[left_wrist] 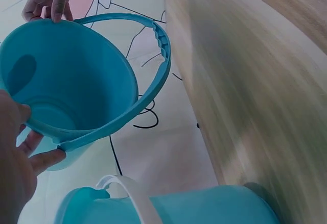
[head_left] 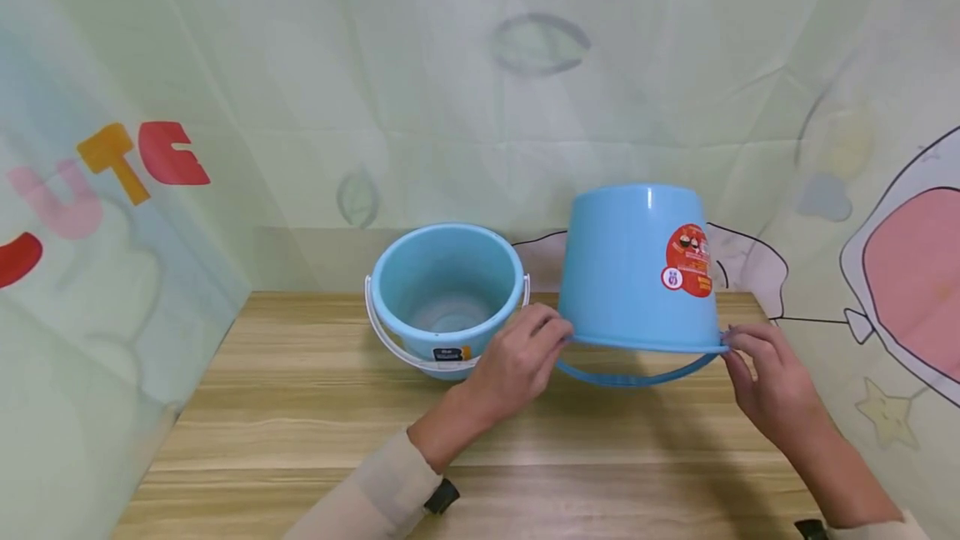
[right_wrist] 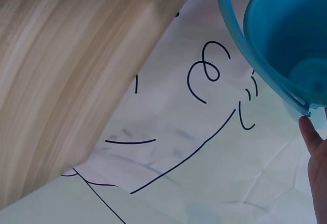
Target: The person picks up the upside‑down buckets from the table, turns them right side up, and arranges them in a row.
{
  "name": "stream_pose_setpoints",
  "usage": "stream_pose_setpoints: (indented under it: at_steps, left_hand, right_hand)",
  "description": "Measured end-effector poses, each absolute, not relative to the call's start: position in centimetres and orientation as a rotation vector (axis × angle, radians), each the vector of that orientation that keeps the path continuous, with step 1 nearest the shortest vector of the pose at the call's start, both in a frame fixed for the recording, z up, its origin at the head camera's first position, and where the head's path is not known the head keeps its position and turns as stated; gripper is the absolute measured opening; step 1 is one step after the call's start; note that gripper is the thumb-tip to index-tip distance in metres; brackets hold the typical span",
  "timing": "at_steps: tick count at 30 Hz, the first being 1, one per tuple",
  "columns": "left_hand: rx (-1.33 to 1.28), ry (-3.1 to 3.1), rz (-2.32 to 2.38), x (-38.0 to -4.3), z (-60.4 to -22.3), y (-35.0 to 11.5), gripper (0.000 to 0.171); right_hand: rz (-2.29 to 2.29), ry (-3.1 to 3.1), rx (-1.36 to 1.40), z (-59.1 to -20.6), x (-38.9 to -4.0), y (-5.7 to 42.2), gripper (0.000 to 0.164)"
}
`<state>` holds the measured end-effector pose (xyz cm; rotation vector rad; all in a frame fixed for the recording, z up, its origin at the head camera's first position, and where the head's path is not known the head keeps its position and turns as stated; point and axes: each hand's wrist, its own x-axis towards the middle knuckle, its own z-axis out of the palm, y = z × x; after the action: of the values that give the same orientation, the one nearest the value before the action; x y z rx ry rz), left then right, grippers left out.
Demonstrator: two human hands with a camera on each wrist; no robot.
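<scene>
Upside down above the table, a blue bucket with a red label is held between both hands. My left hand pinches its rim on the left, and my right hand grips the rim on the right. Its blue handle hangs below the mouth. The left wrist view looks into the bucket's hollow inside, with nothing in it. Just left of my left hand, a second, lighter blue bucket stands upright on the table, its white handle lowered over the front.
The wooden table stretches out in front of me, its back edge meeting a pale green printed cloth. Cloth also hangs at both sides, with coloured letters at left and a pink balloon print at right.
</scene>
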<state>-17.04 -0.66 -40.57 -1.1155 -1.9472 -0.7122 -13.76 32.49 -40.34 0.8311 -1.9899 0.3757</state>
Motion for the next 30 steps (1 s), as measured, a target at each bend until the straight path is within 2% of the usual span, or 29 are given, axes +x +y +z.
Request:
stream_pose_setpoints:
  at_steps: [24, 30]
  left_hand:
    - [-1.039, -2.032, -0.930, -17.1, -38.3, -0.2, 0.011]
    - [-1.043, -2.057, -0.937, -17.2, -38.0, -0.1, 0.015]
  right_hand:
    - [0.321, -2.239, 0.723, -37.5, -13.8, 33.1, 0.063]
    - [0.385, -2.254, 0.726, -37.1, -13.9, 33.2, 0.062]
